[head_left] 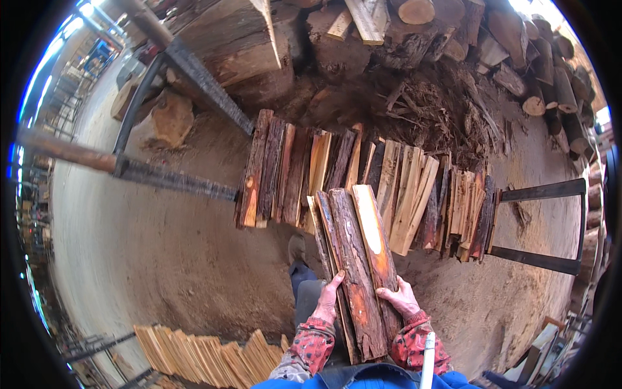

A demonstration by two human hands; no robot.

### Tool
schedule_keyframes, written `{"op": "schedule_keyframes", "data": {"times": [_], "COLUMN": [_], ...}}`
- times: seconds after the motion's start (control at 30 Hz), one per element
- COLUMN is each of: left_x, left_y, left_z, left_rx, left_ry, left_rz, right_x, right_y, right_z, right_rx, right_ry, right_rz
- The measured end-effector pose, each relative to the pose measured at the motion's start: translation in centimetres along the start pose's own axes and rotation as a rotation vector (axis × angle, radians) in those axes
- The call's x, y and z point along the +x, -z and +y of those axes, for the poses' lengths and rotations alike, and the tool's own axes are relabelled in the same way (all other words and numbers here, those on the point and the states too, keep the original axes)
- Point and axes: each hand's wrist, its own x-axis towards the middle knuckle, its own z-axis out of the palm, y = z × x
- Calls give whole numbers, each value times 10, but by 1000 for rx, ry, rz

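Note:
Several split firewood slabs [355, 272], with rough bark and pale or orange cut faces, stand on end as a bundle in front of my body. My left hand [327, 301] grips the bundle's left side, thumb along the edge. On its right side, my right hand [402, 298] clasps the outer slab with the thumb across its face. Just beyond, a long row of split wood [285, 172] leans side by side in a metal rack [541, 260]. The upper ends of the held slabs overlap the row's near edge; whether they touch it I cannot tell.
Dark metal bars [181, 181] extend from the rack's left end. Stacked logs [512, 32] and loose bark scraps [447, 113] lie beyond it. A cut log [172, 118] rests at far left. Another row of pale split boards [201, 353] stands near my left side.

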Motion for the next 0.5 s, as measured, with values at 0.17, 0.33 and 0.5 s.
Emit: {"op": "schedule_keyframes", "data": {"times": [0.17, 0.33, 0.5], "left_x": [36, 79, 120], "left_y": [15, 14, 7], "left_z": [96, 202, 293], "left_rx": [162, 334, 479], "left_ry": [-44, -75, -149], "left_rz": [112, 114, 80], "right_x": [60, 151, 227], "right_y": [-68, -132, -186], "right_z": [-21, -26, -42], "right_rx": [118, 214, 363], "right_ry": [-14, 44, 148], "right_rz": [44, 44, 44]}}
